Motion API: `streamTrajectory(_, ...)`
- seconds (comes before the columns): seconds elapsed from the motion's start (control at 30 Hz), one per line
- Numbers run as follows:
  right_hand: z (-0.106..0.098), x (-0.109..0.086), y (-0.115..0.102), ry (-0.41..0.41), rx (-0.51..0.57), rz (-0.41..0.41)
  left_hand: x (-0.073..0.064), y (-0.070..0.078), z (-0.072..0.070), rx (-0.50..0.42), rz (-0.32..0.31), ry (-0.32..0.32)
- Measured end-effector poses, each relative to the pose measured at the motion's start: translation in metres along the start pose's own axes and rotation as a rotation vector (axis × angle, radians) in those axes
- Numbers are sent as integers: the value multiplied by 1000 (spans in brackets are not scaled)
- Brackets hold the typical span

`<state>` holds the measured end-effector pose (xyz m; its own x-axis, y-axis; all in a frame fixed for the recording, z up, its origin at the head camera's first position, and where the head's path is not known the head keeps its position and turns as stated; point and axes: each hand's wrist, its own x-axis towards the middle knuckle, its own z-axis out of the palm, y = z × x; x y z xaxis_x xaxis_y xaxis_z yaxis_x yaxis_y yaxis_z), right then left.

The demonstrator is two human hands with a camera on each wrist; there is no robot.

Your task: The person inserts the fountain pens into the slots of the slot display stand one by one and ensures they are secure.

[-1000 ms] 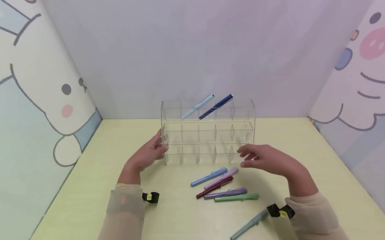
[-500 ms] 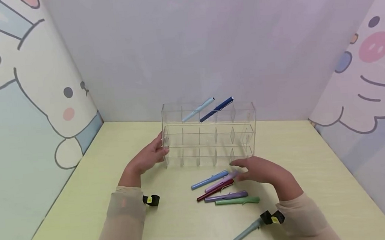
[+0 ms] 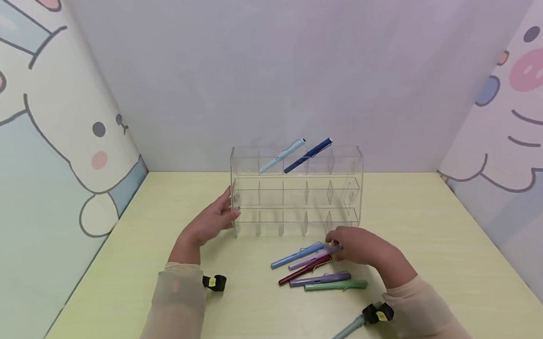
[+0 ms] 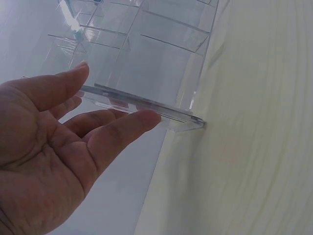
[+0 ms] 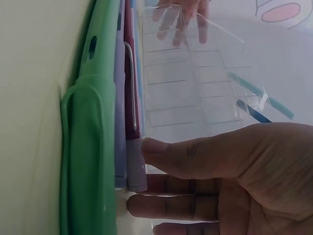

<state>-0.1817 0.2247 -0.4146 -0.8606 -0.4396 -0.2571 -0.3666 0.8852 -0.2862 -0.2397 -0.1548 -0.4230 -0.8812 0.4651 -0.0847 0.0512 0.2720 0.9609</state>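
My left hand (image 3: 210, 219) grips the left side wall of a clear acrylic pen rack (image 3: 297, 224), thumb on one face and fingers on the other in the left wrist view. My right hand (image 3: 363, 246) pinches the cap end of a light pink pen (image 3: 306, 260) lying on the table. In the right wrist view, the thumb (image 5: 183, 154) presses one side of that cap, with fingers under it. Close around lie a blue pen (image 3: 296, 256), a dark red pen (image 3: 303, 271), a purple pen (image 3: 319, 279) and a green pen (image 3: 335, 286).
A pale blue pen (image 3: 282, 156) and a dark blue pen (image 3: 307, 156) rest slanted in the rack's top tier. Nearer the front, a grey-green pen (image 3: 345, 332) lies partly behind the right wrist camera. Printed cartoon walls border the pale wooden table (image 3: 259, 319).
My right hand has moved left and down from beside the rack's lower right corner to the pink pen and closed on its cap end. The left hand keeps its place on the rack.
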Motion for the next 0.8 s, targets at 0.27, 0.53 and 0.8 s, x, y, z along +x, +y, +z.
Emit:
streamTrajectory(0.27, 7, 2, 3, 17, -42, -32, 1, 0, -1, -5, -1, -2)
streamTrajectory(0.53, -7, -6, 9, 9, 44, -48, 0, 2, 0, 2, -13, 2)
streamTrajectory(0.8, -26, -17, 17, 5, 318, -126, -2, 2, 2, -5, -14, -1)
